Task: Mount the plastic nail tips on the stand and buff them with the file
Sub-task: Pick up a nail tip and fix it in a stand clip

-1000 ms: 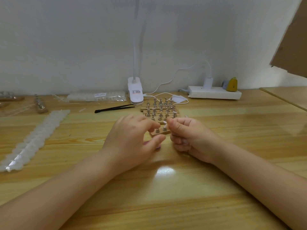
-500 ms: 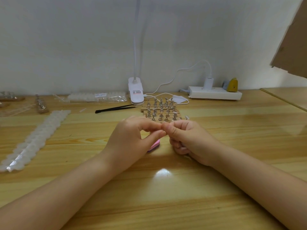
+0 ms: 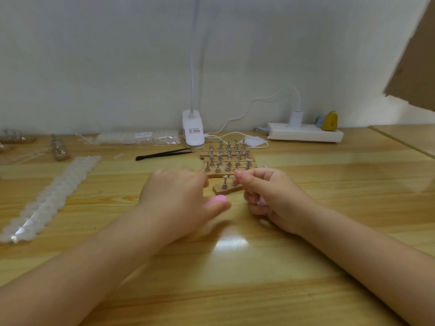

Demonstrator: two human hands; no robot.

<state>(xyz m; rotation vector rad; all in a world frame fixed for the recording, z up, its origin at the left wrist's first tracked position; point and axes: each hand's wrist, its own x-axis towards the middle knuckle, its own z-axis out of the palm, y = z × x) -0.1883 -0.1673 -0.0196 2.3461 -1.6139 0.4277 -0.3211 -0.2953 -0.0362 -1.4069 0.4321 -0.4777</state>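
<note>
Pale wooden worktop [image 3: 306, 267] runs under a plain white wall, and along its left side lies a long strip of translucent nail tips [image 3: 50, 196] in clear packaging. Further back rest black tweezers [image 3: 164, 153] and the clip base of a white lamp [image 3: 193, 131]. The left hand [image 3: 175, 196] sits blurred at centre, fingers curled, with a pink file [image 3: 217, 199] showing beside its thumb; the blur hides whether it grips that file or merely covers it. Just beyond stand several wooden stands [image 3: 227, 158] studded with metal pegs, and one small stand [image 3: 227, 187] lies nearest, between the two hands. The right hand [image 3: 268, 196] has thumb and forefinger pinched together right at one of its pegs, apparently on a small pale nail tip, though that is too small to confirm. A white power strip [image 3: 304, 135] sits at the far right.

Mounting looks to be the step in hand. Next, the tip likely needs seating squarely on the peg head before the file is brought across it.
</note>
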